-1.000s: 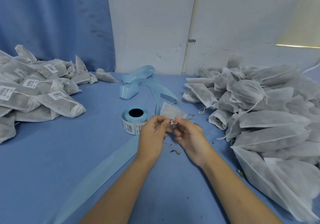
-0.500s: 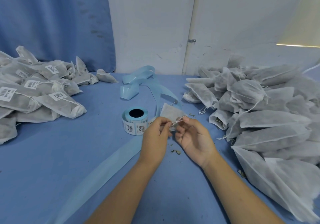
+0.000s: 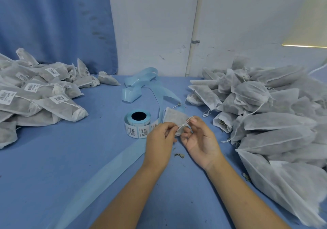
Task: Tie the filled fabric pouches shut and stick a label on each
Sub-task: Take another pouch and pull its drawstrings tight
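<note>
Head view. One small white non-woven fabric pouch (image 3: 174, 116) lies on the blue-covered counter (image 3: 53, 175) just beyond the fingertips, its gathered neck lifted toward the person. The left hand (image 3: 160, 136) pinches one end of the thin white drawstring (image 3: 184, 123) between thumb and forefinger. The right hand (image 3: 200, 140), palm up, pinches the other end, its remaining fingers loosely curled. The cord runs taut between them with a small knot midway, so I judge the tie is being drawn tight. One roll of white barcode labels on pale blue backing (image 3: 137, 124) stands just left of the pouch, probably kept near for the sticking step. This pouch shows no label. One long pale blue strip of spent backing (image 3: 106, 174) trails toward the near edge, and more curls in a loose coil of pale blue backing (image 3: 138, 83) farther back. There are two heaps. The left heap of tied, labelled pouches (image 3: 35, 96) shows at least five labels face up and looks like the finished lot. The right heap of unlabelled pouches (image 3: 274, 119) is too overlapped to count, with several necks open, and likely awaits work. A few dried leaf crumbs (image 3: 179, 155) lie between the wrists.
</note>
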A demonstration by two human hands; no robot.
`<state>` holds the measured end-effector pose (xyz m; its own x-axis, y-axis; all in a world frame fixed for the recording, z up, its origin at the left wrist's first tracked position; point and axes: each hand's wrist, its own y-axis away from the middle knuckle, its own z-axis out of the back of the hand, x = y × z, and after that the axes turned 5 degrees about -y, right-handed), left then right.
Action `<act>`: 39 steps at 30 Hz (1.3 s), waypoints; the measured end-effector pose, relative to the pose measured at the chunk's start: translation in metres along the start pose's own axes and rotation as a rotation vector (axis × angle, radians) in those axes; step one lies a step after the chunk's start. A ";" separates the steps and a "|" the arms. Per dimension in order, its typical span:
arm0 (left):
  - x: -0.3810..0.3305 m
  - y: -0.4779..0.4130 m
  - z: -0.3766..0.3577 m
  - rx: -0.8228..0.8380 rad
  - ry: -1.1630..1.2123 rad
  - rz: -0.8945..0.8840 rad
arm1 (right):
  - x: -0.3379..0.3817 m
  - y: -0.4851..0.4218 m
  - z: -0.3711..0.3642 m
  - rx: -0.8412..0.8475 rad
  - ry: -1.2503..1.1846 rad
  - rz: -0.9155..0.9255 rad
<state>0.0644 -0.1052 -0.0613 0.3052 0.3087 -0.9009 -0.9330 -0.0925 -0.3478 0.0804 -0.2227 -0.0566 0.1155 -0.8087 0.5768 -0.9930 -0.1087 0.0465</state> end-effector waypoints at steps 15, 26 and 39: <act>0.011 0.001 0.002 0.029 -0.424 -0.189 | 0.012 0.007 -0.002 0.212 -0.090 -0.105; -0.006 -0.002 0.006 -0.242 0.126 -0.144 | 0.008 0.004 -0.001 0.116 0.019 -0.085; -0.009 -0.010 0.010 -0.326 0.430 0.121 | -0.010 0.003 -0.005 -0.069 0.395 0.093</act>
<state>0.0695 -0.0975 -0.0468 0.3139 -0.1301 -0.9405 -0.8795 -0.4130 -0.2364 0.0766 -0.2119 -0.0578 0.0197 -0.5275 0.8493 -0.9996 0.0049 0.0262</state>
